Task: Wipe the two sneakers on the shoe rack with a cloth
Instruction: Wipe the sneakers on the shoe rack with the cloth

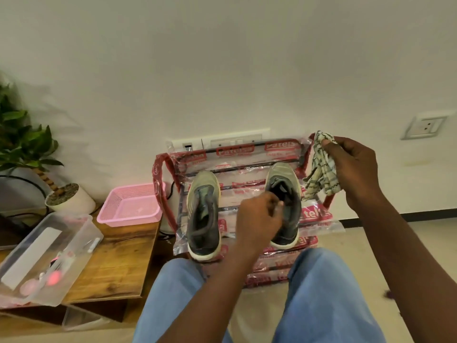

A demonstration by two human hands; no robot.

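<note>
The shoe rack, a red frame wrapped in clear plastic with red labels, stands against the white wall straight ahead of the seated person. On its top shelf the two sneakers lie side by side but apart, long axes running from the person toward the wall, toes at the wall and heels at the near edge. The left sneaker sits nearer the person, its heel overhanging the front of the shelf. The right sneaker lies further back.

To the left of the rack a wooden table carries a clear plastic box with small items inside, a pink basket just beside the rack's left post, and a potted plant at the far corner. A wall socket plate shows behind the rack, and a second socket is further right. The person's knees in blue jeans fill the foreground, close to the rack.

The left hand covers the middle of the right sneaker, fingers curled and pinching its tongue. The right hand is raised beside the rack's right post, fingers and thumb closed round a bunched checked cloth, which hangs clear of both sneakers.
</note>
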